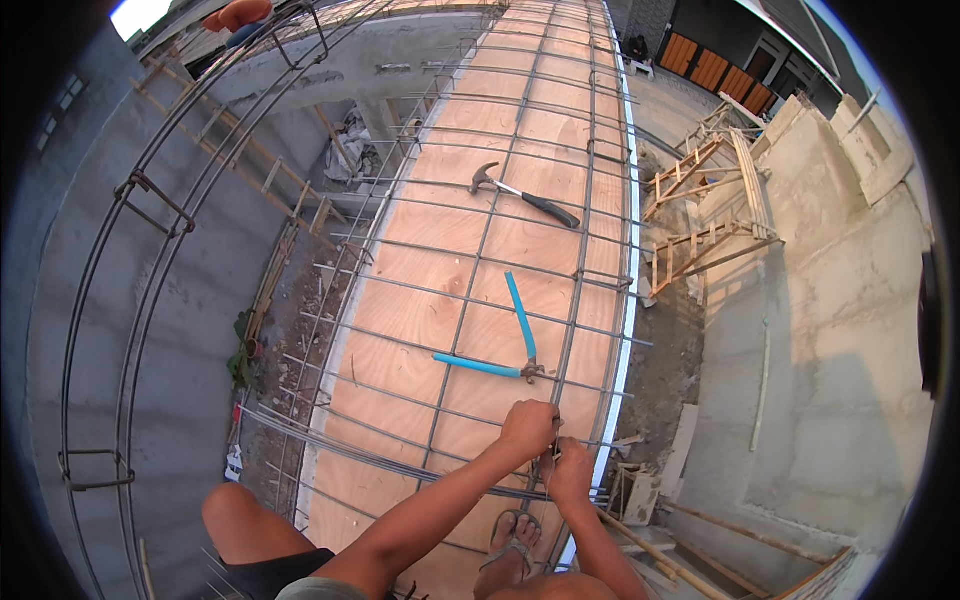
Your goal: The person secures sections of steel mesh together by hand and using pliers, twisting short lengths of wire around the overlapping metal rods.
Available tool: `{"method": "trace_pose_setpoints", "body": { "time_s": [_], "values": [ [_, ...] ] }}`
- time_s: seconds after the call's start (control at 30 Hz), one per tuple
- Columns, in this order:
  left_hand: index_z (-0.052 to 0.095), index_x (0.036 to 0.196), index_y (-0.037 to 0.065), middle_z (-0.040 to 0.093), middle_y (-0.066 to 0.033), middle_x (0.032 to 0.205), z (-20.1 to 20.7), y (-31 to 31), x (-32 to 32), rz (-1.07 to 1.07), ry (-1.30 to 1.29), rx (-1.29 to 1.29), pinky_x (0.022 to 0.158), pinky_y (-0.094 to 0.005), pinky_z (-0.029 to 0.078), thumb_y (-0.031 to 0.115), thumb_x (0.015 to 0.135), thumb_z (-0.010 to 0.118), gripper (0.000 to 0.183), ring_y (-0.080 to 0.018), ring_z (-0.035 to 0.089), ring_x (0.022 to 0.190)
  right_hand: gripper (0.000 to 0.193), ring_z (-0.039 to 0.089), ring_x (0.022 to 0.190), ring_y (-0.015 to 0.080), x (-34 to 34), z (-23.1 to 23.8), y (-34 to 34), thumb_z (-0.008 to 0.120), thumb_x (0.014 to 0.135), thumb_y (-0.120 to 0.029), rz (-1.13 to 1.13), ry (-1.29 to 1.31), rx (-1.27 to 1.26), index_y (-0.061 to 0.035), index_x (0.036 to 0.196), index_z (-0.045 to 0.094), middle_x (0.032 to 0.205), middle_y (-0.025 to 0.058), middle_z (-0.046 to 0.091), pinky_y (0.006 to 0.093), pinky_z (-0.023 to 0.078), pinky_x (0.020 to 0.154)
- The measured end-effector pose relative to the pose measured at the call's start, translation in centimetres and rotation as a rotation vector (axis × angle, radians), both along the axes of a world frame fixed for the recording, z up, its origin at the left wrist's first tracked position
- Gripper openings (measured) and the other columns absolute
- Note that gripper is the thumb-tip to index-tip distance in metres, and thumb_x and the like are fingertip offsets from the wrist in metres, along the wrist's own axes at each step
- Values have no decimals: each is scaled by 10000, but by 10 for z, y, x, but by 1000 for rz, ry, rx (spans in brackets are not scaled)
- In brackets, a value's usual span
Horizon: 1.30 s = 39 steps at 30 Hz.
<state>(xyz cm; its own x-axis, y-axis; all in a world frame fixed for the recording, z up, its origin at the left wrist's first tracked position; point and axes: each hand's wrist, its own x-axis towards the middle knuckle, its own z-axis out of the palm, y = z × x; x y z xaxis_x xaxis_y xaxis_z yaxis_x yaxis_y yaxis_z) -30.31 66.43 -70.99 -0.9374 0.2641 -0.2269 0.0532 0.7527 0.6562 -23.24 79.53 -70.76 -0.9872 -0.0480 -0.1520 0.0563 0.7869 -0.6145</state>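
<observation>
My left hand (530, 428) is closed at a long steel bar of the rebar mesh (484, 238), its fingers pinched together. Right beside it, my right hand (570, 472) is closed too, with what looks like thin wire at its fingertips. What the left fingers hold is hidden by the hand. Just ahead of both hands lie pincers (527, 330) with blue handles spread apart, their jaws resting by the same bar. Farther up the mesh rests a claw hammer (525, 195) with a black grip.
Plywood sheeting (400, 310) lies under the mesh, with drops along both sides. A bundle of loose rods (370, 457) crosses before my feet. At left rises a rebar cage (130, 330). Wooden trestles (710, 250) stand below at right. A person (638, 50) sits far off.
</observation>
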Motion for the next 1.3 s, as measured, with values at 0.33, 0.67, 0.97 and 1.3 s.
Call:
{"method": "trace_pose_setpoints", "body": {
  "time_s": [0.33,0.67,0.97,1.3],
  "values": [
    [755,826,87,730,-102,866,18,7,11,-126,140,-83,853,-453,495,228,828,728,144,-302,686,890,409,739,856,334,10,23,29,545,1040,-251,-604,-769,-1227,60,1303,589,1067,190,733,500,563,790],
    [673,866,43,655,-127,905,-4,-8,39,-239,284,-168,848,-392,508,79,804,679,71,-287,674,884,357,593,619,224,-1,124,111,520,1072,-259,-214,-667,-372,-15,1301,644,723,47,639,422,459,591],
    [677,1006,35,660,-106,1000,-4,-27,33,-338,252,-123,849,-392,521,86,845,678,169,-282,677,918,296,650,900,295,-3,104,140,674,939,-174,234,-198,387,-66,1214,691,937,120,685,443,491,792],
    [704,1161,84,678,-70,1159,-11,-103,38,208,312,15,897,-430,516,75,879,713,282,-292,621,1076,338,598,1133,315,-8,71,16,742,876,-147,330,164,64,-50,1194,679,1191,125,659,435,433,968]
  ]
}}
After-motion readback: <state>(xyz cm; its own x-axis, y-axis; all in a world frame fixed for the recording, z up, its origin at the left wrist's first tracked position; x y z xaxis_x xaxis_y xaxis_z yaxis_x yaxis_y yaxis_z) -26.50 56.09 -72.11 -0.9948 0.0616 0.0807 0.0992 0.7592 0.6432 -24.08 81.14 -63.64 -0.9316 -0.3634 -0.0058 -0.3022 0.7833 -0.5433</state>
